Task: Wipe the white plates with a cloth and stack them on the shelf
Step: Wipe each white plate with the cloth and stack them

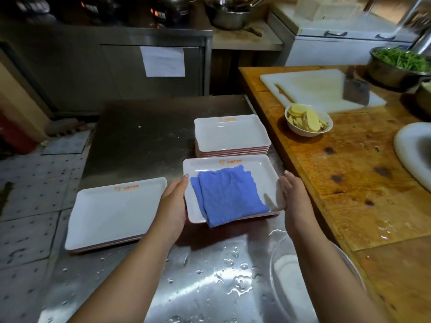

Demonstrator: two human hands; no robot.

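Note:
A white rectangular plate with an orange logo is held over the wet steel counter, and a folded blue cloth lies in it, hanging over its near edge. My left hand grips the plate's left rim. My right hand grips its right rim. Behind it stands a stack of several like plates. A larger white plate lies to the left on the counter.
Water drops cover the steel counter near me, beside a steel basin. To the right, a wooden table carries a bowl of sliced potato, a white cutting board with a cleaver, and a bowl of greens.

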